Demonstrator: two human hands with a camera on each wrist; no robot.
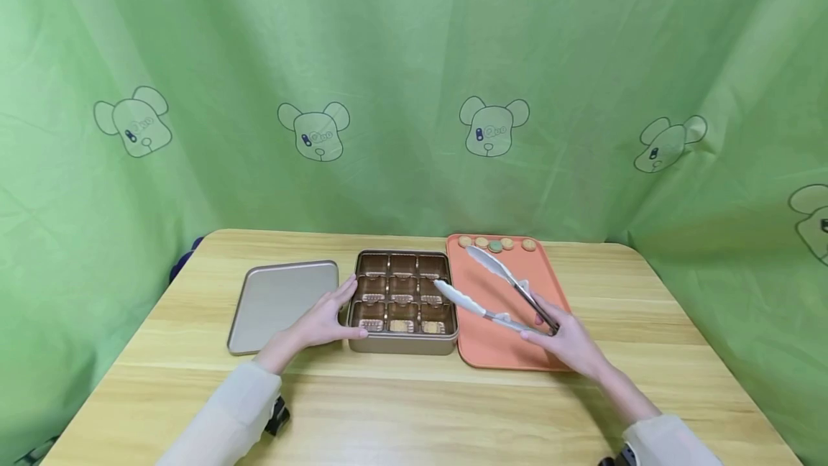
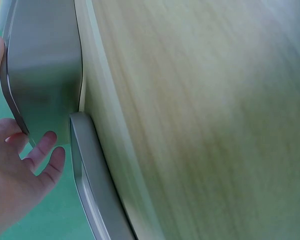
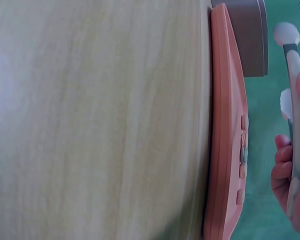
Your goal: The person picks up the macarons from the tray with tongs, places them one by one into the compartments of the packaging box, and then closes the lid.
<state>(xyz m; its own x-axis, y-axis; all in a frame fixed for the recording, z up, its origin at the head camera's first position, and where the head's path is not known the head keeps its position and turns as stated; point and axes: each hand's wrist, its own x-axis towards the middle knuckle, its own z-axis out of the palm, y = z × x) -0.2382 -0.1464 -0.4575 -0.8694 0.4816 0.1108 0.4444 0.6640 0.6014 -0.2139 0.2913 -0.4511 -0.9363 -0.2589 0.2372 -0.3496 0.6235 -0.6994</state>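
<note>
A square metal tin point(image 1: 402, 343) stands mid-table with a brown insert divided into square compartments. Round cookies lie in two front-row compartments, a pale cookie point(image 1: 399, 326) in the middle and another cookie point(image 1: 433, 327) at right. My left hand point(image 1: 323, 318) rests against the tin's left side, fingers extended and thumb along the front rim. My right hand point(image 1: 569, 340) grips metal tongs point(image 1: 525, 299) with white tips. The tong arms are spread with nothing between them; one tip overlaps the tin's right edge, the other hangs over the orange tray point(image 1: 498, 347).
Several small round cookies sit along the tray's far edge, one of them a green cookie point(image 1: 494, 246). To the left of the tin lies a flat metal lid point(image 1: 278, 300). A green curtain point(image 1: 401, 34) hangs behind the wooden table point(image 1: 388, 416).
</note>
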